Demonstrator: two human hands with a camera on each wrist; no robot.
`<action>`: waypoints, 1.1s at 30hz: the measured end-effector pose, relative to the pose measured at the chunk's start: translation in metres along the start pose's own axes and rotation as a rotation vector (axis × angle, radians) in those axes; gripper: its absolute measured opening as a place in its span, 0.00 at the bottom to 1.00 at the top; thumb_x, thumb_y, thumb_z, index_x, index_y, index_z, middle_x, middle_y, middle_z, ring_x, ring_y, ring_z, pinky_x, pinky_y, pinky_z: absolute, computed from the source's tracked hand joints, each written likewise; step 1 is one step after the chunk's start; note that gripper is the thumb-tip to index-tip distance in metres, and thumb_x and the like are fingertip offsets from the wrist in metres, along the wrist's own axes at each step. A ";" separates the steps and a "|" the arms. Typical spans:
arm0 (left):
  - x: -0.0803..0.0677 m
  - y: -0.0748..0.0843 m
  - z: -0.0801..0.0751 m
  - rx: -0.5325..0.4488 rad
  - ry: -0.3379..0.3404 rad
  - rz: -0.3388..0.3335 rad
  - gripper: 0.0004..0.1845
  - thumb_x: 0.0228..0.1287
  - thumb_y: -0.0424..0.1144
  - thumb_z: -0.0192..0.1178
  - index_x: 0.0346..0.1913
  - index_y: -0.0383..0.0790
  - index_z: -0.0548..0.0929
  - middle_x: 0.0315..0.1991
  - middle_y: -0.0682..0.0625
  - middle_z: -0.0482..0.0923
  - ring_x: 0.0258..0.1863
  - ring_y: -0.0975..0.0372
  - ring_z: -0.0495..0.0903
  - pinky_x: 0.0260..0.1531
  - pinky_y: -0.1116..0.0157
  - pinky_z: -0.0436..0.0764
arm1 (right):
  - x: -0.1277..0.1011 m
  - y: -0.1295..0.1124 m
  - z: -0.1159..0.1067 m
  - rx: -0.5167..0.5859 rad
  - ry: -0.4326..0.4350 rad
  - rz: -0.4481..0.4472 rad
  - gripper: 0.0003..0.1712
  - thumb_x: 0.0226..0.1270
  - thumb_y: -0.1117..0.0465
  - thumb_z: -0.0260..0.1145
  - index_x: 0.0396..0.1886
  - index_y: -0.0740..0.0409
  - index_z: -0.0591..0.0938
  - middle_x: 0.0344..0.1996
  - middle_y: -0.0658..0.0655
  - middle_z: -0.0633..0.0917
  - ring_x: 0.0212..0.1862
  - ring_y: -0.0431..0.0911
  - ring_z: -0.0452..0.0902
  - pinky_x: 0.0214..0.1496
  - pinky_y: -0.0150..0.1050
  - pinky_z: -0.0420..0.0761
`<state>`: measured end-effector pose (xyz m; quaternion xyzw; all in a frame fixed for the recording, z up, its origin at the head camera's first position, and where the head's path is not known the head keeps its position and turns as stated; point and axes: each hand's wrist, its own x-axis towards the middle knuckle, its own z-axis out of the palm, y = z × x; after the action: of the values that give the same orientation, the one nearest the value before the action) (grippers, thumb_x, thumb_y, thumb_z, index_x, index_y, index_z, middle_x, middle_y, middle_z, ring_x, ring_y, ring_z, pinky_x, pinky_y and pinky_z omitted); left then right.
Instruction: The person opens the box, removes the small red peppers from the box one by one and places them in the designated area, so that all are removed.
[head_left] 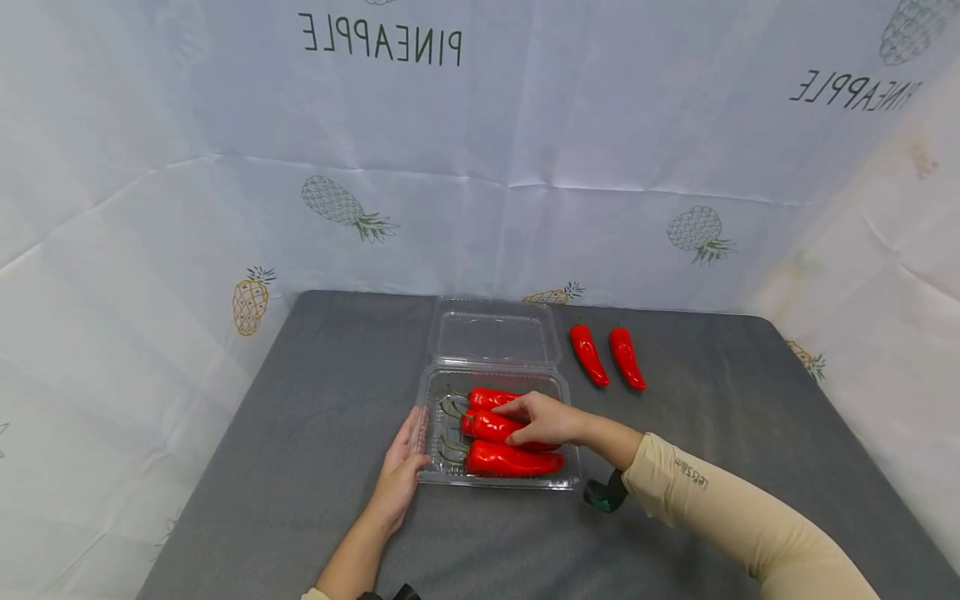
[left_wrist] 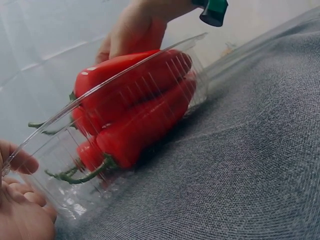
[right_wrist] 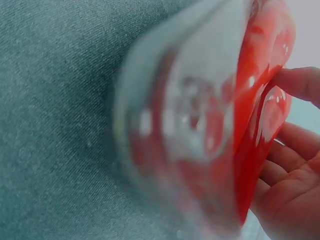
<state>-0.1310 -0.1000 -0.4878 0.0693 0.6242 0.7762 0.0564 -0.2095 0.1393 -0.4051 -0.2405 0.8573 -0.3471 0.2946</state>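
Sideways, the middle pepper lies left-right, stem toward left hand.

Clear box blurred in right wrist view; right hand hides middle pepper partly.

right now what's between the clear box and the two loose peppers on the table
Only bare grey table lies between the clear box and the two loose peppers, as the head view shows.
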 end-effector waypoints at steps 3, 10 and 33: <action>0.000 0.000 0.000 0.008 0.006 -0.011 0.41 0.53 0.18 0.36 0.72 0.30 0.37 0.75 0.38 0.36 0.74 0.51 0.34 0.56 0.89 0.53 | 0.001 0.002 -0.001 0.001 0.005 0.010 0.28 0.55 0.62 0.67 0.58 0.64 0.76 0.54 0.58 0.80 0.49 0.45 0.71 0.49 0.35 0.76; 0.000 0.001 0.000 0.012 0.011 -0.019 0.41 0.54 0.19 0.36 0.72 0.31 0.38 0.75 0.39 0.37 0.74 0.51 0.35 0.56 0.89 0.53 | 0.001 0.006 0.000 0.027 0.011 -0.007 0.27 0.55 0.62 0.68 0.56 0.63 0.76 0.56 0.59 0.78 0.57 0.50 0.72 0.61 0.48 0.72; -0.001 0.000 0.000 0.010 0.004 0.005 0.40 0.53 0.19 0.36 0.72 0.29 0.37 0.74 0.37 0.36 0.73 0.49 0.34 0.58 0.88 0.53 | -0.005 0.014 -0.009 0.163 0.113 -0.104 0.30 0.60 0.58 0.65 0.64 0.56 0.72 0.51 0.62 0.82 0.40 0.42 0.77 0.38 0.32 0.80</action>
<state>-0.1301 -0.0999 -0.4878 0.0694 0.6279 0.7733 0.0530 -0.2151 0.1556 -0.4087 -0.2400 0.8279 -0.4434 0.2458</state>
